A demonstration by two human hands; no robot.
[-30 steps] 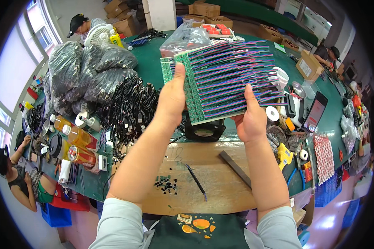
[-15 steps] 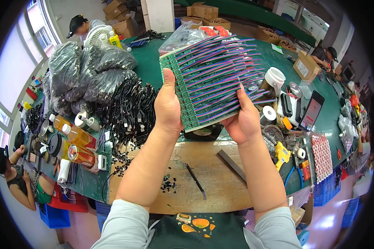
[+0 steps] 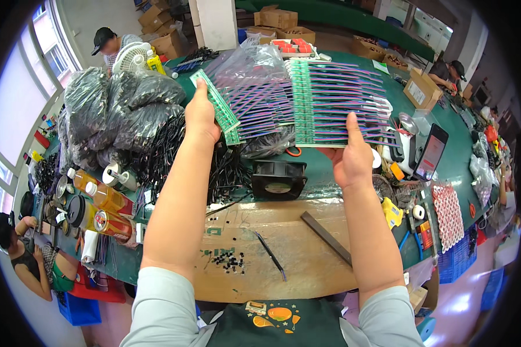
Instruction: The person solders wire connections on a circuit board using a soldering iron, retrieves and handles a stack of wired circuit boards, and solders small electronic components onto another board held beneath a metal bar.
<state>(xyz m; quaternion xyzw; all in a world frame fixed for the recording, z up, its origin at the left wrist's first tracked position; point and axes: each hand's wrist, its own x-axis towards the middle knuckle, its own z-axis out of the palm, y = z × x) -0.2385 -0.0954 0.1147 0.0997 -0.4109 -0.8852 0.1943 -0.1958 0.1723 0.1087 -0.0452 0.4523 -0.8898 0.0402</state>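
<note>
Your left hand (image 3: 202,118) clamps one green circuit board (image 3: 217,105); your right hand (image 3: 353,161) grips another board (image 3: 303,104) at its wired lower edge, underside fingers hidden. Both boards up over the table (image 3: 321,170), parted; wires (image 3: 266,111) already on. Neither set down yet.

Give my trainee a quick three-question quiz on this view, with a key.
1. True or false: the left hand and the right hand both hold wired green boards.
2. Which lies on the brown sheet? A) dark bar B) drink can C) carton
3. Fill in: the phone is to the ___ of the right hand.

Key: 1 true; 2 A; 3 right.
</note>
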